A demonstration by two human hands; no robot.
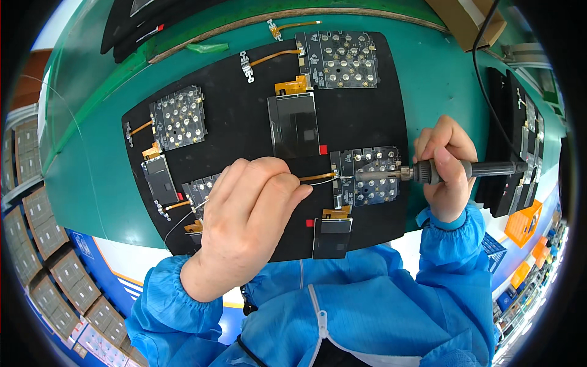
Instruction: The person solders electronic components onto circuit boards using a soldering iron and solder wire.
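Observation:
My right hand [449, 162] is wrapped round the dark handle of a soldering iron [496, 169], held nearly level. Its metal tip reaches left across a keypad circuit board [378, 158], close to that board's left edge. Between the thumb and fingers of my left hand [244, 217] is a thin solder wire [177, 227], whose free end meets the board near the iron's tip. Whether tip and wire touch is too small to tell. An orange flex cable [318, 177] runs from the board toward my left fingers. Below hangs its small dark screen [332, 238].
The boards lie on a black mat [238, 128] over a green table [437, 67]. Another board [345, 59] with a screen [295, 125] lies at the back, and one [178, 116] at left. My left hand partly covers another board [200, 188]. The iron's black cord [486, 92] hangs at right.

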